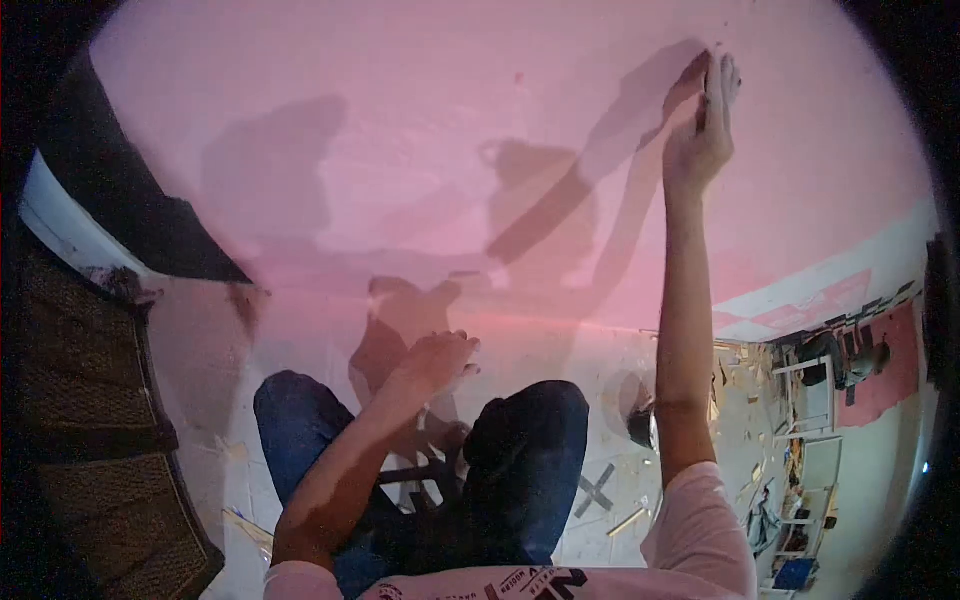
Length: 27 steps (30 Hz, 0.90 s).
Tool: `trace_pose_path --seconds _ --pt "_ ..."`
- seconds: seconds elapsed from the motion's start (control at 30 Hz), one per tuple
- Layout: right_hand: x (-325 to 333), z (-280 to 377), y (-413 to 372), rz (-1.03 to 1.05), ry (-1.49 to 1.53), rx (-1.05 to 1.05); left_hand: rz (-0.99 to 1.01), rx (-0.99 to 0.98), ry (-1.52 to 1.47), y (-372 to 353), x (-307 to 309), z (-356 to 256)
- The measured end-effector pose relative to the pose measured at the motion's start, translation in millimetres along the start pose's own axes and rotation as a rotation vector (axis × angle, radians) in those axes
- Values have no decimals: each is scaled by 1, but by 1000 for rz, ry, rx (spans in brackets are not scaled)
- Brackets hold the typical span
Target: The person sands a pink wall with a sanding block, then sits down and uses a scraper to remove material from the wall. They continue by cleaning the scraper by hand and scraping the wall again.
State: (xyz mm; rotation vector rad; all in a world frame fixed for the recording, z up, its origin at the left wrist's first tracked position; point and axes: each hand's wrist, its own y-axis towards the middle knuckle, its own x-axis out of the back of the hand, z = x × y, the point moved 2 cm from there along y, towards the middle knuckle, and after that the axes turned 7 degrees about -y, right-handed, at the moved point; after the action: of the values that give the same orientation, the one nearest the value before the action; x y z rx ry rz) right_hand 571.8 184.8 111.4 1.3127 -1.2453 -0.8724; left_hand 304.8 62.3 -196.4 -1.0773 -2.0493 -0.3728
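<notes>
My printed shirt (pixel 470 585) nearest, then jeans (pixel 545 440). Left hand (pixel 438 365) above floor (pixel 605 445), fingers loosely curled; can't tell if holding anything. Right hand (pixel 702 145) raised at pink wall (pixel 410 190) ahead, fingers close together, hold unclear. Best keep pressure light, even.

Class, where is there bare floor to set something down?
Bare floor shows between the right knee and pink wall, and, a few scraps aside, between the left knee and woven panels. Far right is crowded: more scraps around white furniture.

Anything under the right fingers (pixel 731 78) is hidden from view.
</notes>
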Motion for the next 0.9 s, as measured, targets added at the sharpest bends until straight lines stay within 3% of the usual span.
trace_pose_path --seconds 0.07,0.1,0.2,0.27,0.37,0.4,0.47,0.53,0.67,0.73,0.77,0.83,0.9 --pt "-34 -1 -47 68 110 -90 13 25 -10 -3 -12 2" --pt "-52 3 -92 107 106 16 24 43 -11 2 -18 3" --pt "-84 23 -278 599 -6 -11 16 41 -54 17 -7 7" --pt "-43 43 -387 1267 166 3 -7 5 -98 11 -7 11" --pt "-17 47 -361 1163 486 33 -62 1 -92 10 8 25" --pt "-22 41 -333 1091 653 -113 -38 53 -57 8 18 19" --pt "-17 34 -224 850 545 182 -18 99 -41 4 16 12" --pt "-24 22 -107 560 347 265 -67 82 -46 7 11 16" --pt "-39 39 59 79 258 -40 10 40 -38 11 11 7" --pt "-74 49 52 -44 457 -391 -3 -7 -50 16 -1 14" --pt "-91 54 20 -9 393 -397 -6 1 -37 15 -4 16" --pt "-109 69 -81 193 168 -197 -30 26 -6 10 1 13" --pt "-108 93 -214 592 72 -9 -15 77 -48 1 14 10"
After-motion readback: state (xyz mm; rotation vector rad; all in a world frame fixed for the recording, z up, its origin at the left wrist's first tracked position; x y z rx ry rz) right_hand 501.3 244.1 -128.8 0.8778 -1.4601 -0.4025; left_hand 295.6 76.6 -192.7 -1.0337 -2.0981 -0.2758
